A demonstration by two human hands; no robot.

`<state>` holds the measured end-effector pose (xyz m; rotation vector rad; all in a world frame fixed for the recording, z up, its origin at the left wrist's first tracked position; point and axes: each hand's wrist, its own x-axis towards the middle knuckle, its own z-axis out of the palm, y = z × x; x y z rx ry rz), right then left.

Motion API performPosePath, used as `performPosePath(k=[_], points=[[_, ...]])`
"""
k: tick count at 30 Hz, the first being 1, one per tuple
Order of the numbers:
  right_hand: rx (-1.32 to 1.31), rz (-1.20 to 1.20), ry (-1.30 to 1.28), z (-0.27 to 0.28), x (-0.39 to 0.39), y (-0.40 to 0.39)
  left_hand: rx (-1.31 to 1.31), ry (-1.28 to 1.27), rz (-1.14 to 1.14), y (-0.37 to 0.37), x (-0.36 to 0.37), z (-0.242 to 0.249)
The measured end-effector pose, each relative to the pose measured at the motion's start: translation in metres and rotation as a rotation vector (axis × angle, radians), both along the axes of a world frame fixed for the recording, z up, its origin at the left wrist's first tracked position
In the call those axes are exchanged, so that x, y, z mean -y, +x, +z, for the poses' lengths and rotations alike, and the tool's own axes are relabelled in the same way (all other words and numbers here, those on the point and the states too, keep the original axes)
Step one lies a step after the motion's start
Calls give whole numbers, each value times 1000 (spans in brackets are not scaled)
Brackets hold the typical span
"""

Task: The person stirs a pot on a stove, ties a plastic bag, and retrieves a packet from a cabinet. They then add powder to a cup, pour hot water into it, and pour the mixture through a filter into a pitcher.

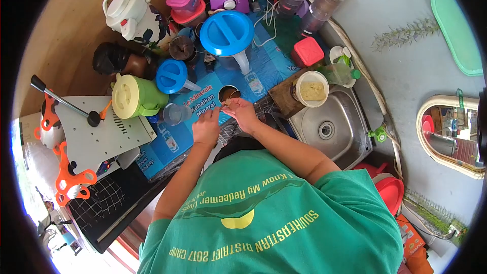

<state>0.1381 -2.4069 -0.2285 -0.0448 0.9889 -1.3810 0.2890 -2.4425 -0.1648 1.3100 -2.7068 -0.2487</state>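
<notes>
My left hand (206, 128) and my right hand (242, 114) are close together at the front of the blue-covered table. Both have their fingers drawn into a pinch, with the fingertips nearly meeting. Anything between them is too small to make out. Just beyond the fingertips is a round container (229, 91) with dark contents, partly hidden by my right hand. A clear plastic cup (174, 114) stands left of my left hand.
Blue-lidded pitchers (227, 33) and a green pitcher (133, 96) stand behind and left. At right are a tub of pale yellow contents (312, 90), a wooden board (284, 96) and a steel sink (347, 122). A metal cup sealer (104, 129) is at far left.
</notes>
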Motion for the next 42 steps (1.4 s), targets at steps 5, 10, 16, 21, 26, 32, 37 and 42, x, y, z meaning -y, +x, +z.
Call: performPosePath(k=[5, 10, 16, 21, 26, 32, 37, 42], points=[[-28, -61, -1, 7, 3, 3, 31, 40, 33, -3, 2, 6], [-8, 2, -90, -9, -3, 4, -418, 625, 292, -1, 0, -21], [-35, 64, -100, -19, -6, 5, -780, 1397, 584, 4, -1, -17], [-172, 18, -5, -17, 1, 13, -480, 796, 406, -5, -12, -7], [-267, 22, -43, -12, 5, 14, -139, 101, 65, 8, -1, -26], [-87, -10, -68, -6, 3, 10, -720, 1239, 684, -5, 2, -18], [-215, -5, -11, -2, 4, 13, -388, 616, 348, -4, -9, -12], [-287, 13, 9, 1, 5, 14, -73, 134, 34, 4, -5, -11]])
